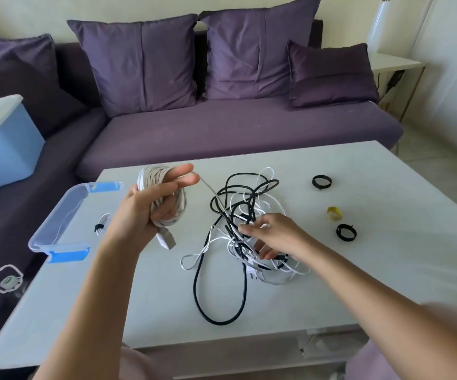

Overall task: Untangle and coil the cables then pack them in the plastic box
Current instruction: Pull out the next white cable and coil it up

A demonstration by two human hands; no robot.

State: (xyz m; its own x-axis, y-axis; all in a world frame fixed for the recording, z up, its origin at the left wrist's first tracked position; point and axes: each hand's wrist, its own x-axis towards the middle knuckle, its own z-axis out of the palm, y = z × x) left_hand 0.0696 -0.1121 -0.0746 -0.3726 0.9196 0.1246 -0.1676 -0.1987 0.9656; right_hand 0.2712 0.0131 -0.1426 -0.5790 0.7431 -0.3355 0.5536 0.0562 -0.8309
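Both hands work over the white table (359,283): my left hand (142,215) grips the coiled beige cable (161,175) beside the clear blue-latched plastic box (49,223). The fingers (247,229) of my right hand (279,237) pinch a strand in the tangled black-and-white cables (231,212).

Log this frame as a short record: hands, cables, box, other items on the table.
left hand: holds a coil above the table, its end running into the tangle
right hand: fingers pinch cable in the tangle
tangle: black and white cables on the table
box: open, table's left edge, one small coil inside
ties: two black, one yellow, right of the tangle
stage: untangling unfinished
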